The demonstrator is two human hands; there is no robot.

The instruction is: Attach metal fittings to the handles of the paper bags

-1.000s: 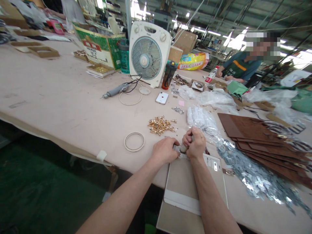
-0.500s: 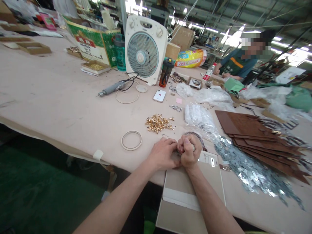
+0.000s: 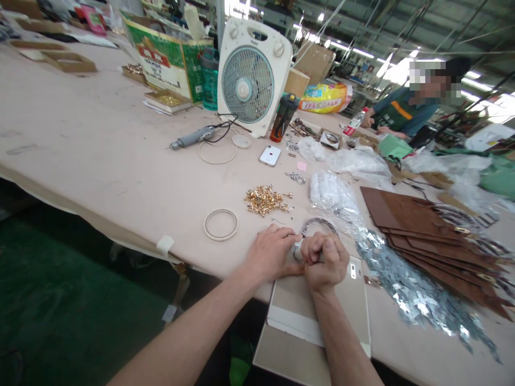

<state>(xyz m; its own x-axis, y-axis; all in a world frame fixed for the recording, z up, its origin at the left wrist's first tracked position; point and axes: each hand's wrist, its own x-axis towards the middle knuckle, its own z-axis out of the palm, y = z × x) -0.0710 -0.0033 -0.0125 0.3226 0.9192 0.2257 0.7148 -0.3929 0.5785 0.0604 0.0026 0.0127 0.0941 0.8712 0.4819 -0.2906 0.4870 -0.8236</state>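
Observation:
My right hand [image 3: 326,262] is closed in a fist around a screwdriver-like tool [image 3: 296,250], whose pale grey and silver end shows at the left of the fist. Beside it, my left hand [image 3: 276,251] rests low at the table edge with its fingers drawn together; what they pinch is hidden. A dark braided strap [image 3: 321,220] loops up behind my right fist. Under the right wrist lies a beige flat board or box [image 3: 298,356] with a pale band across it. A heap of gold-coloured screw-like pieces [image 3: 263,200] lies just beyond my hands.
A tape roll [image 3: 220,224] lies left of the heap. Right are silver metal tabs [image 3: 418,295], stacked brown leather pieces [image 3: 396,212] and a clear plastic bag [image 3: 332,193]. Farther back stand a fan [image 3: 253,80], a phone [image 3: 270,155], an electric screwdriver [image 3: 191,138] and a person [image 3: 406,112].
My right fist has shifted right and tilted, so the grey tool's end now shows between my hands. More of the braided loop is visible. The view has turned slightly left.

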